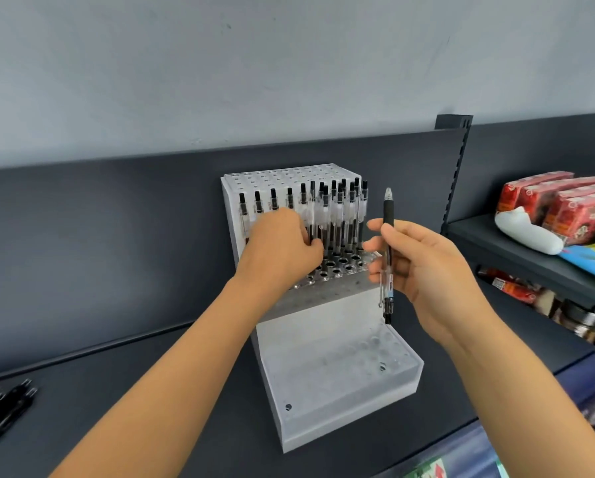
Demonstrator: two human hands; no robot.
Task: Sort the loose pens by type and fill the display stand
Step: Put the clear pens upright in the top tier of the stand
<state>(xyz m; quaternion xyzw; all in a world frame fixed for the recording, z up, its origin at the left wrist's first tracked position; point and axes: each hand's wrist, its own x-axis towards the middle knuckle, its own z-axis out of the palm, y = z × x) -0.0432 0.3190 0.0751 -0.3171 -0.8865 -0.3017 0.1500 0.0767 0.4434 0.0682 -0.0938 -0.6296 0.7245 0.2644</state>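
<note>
Display stand: I see the white stepped display stand (341,374) standing on the dark shelf (151,391), its back against the grey back panel (99,219).
Standing pens: a row of clear pens with black caps (337,208) stands upright in the middle tier, packed closest toward the right end. Open holes (337,265) show in front of them.
Lower tier: a frosted step at the front with faint round holes, nearest to me.
Left hand: my left hand (282,243) reaches into the middle tier, its back turned to the camera and the fingers curled down against the pen barrels. It covers the lower parts of the left pens, and I cannot tell whether it grips one.
Right hand: my right hand (427,267) pinches a single pen (388,215) between thumb and fingers, just beside the stand's right edge.
Held pen: upright, black grip and clear tip at the top, black end at the bottom hanging above the lower tier, apart from it.
Loose pens: a heap of black pens (3,405) lies on the shelf at the far left, well apart from the stand and partly cut off by the frame edge.
Right side: a slotted upright post (456,174) separates a neighbouring bay, where red packets (565,205) sit on a side shelf (517,260) with a white bag (527,232) lying in front of them.
Below that: more packaged goods, too blurred for me to tell.
</note>
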